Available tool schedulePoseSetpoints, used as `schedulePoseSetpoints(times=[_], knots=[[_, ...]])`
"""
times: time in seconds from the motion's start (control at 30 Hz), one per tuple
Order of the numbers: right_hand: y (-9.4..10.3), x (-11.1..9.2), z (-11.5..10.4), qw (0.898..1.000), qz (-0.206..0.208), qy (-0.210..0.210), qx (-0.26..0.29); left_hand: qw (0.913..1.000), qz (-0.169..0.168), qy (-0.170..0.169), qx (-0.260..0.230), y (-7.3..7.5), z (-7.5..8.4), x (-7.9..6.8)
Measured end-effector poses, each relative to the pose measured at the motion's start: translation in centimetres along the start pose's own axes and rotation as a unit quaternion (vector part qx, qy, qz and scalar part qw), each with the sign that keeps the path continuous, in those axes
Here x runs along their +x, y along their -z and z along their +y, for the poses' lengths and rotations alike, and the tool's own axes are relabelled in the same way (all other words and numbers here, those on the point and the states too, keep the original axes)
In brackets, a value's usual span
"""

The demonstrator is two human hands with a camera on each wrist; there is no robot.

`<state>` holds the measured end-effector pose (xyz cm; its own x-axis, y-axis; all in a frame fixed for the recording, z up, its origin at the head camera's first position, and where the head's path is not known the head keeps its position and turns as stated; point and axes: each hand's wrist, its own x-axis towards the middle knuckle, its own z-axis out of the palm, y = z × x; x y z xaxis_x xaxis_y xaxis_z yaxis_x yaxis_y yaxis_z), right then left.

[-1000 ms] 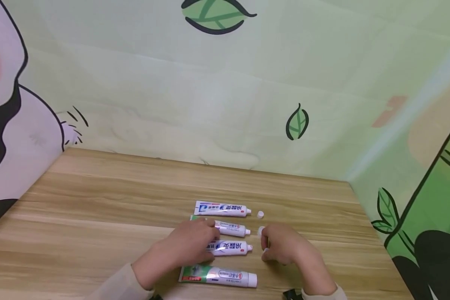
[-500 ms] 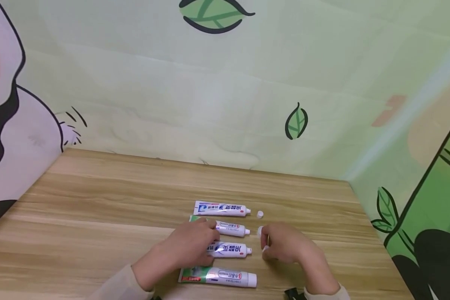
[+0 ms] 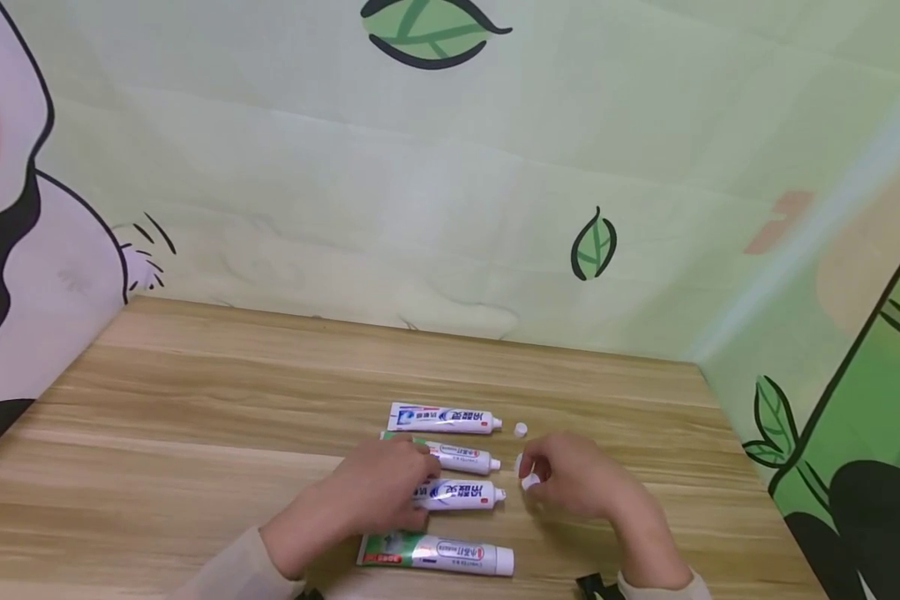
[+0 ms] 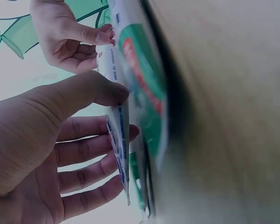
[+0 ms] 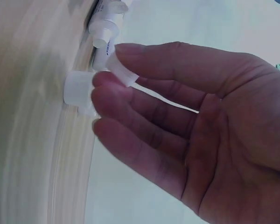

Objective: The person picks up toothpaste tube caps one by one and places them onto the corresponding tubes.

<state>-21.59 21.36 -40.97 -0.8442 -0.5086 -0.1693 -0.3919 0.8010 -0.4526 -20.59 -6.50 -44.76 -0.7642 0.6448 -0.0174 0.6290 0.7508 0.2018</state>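
Observation:
My left hand (image 3: 375, 483) grips a blue-and-white toothpaste tube (image 3: 461, 495), thumb on one face and fingers on the other in the left wrist view. This tube lies third from the back in a row, its bare nozzle pointing right. Just right of that nozzle, my right hand (image 3: 585, 477) pinches a small white cap (image 5: 122, 70) between thumb and fingertips. A larger white cap (image 5: 78, 88) stands on the table beside those fingertips, partly hidden behind them in the head view. Behind the gripped tube, a green-and-white toothpaste tube (image 3: 465, 457) lies uncapped, partly covered by my left hand.
At the back of the row lies another uncapped blue-and-white tube (image 3: 442, 418), with a small white cap (image 3: 521, 429) off its nozzle. Nearest the front is a capped green-and-white tube (image 3: 453, 555). The wooden table (image 3: 232, 375) meets a printed cloth wall (image 3: 435, 208) behind.
My right hand has moved slightly back, away from me, with the small cap, which now shows more plainly between the fingers. The left hand keeps its grip on the tube, almost still.

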Motion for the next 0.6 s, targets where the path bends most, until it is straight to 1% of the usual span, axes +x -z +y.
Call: schedulePoseSetpoints(times=[0.2, 0.37, 0.6], knots=[[0.3, 0.1, -0.1, 0.999, 0.037, 0.011, 0.013, 0.9995, 0.024, -0.005, -0.018, 1.1, -0.6, -0.1], [0.6, 0.2, -0.3, 0.997, 0.071, 0.017, 0.011, 0.9987, 0.045, -0.007, -0.024, 2.0, -1.0, -0.4], [1.0, -0.1, -0.8, 0.994, 0.109, 0.019, 0.026, 0.9978, 0.059, -0.02, -0.025, 3.2, -1.4, -0.8]])
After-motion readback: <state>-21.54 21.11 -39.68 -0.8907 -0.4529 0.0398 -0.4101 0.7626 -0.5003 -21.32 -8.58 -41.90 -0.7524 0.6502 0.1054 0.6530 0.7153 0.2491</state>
